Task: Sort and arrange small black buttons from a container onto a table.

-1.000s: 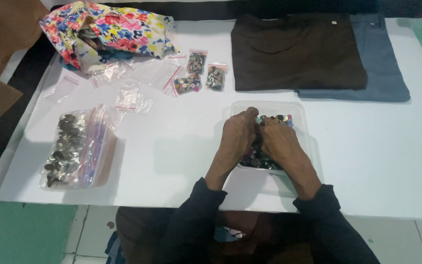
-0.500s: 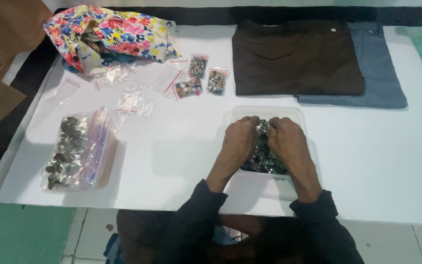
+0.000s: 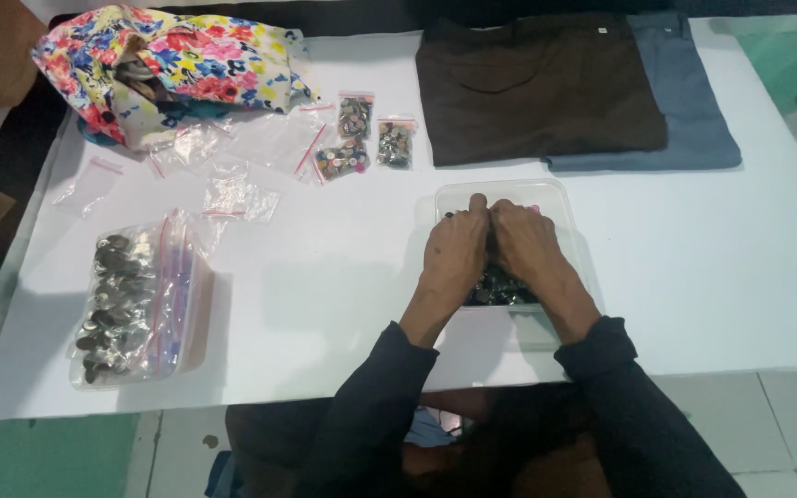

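Clear plastic tray [image 3: 546, 191], shallow and rectangular, holding a heap of small dark buttons [image 3: 500, 288]: in the head view we find it on the white counter [image 3: 343, 286], right of centre and near the front edge, just below the folded garments. Our left hand [image 3: 454, 251] and right hand [image 3: 524, 242] both lie inside the tray, side by side and touching, backs upward, fingers curled down into the buttons; we cannot tell whether either one actually grips anything, since the fingertips are hidden. Dark sleeves cover both forearms. Behind the tray we record a folded brown garment [image 3: 537, 88] lying partly over a folded blue-grey garment [image 3: 689, 92], which shows along its right side. Left of those, three small zip bags of mixed buttons [image 3: 362, 138] sit close together. Further left, several empty clear zip bags [image 3: 232, 184] lie scattered, some with red seal strips. At the far left corner we note a bundle of bright floral cloth [image 3: 168, 65]. Near the front left, well apart from the tray, a large zip bag of dark metallic buttons [image 3: 131, 300] lies flat. Tiled floor [image 3: 767, 415] shows below the counter's edge.
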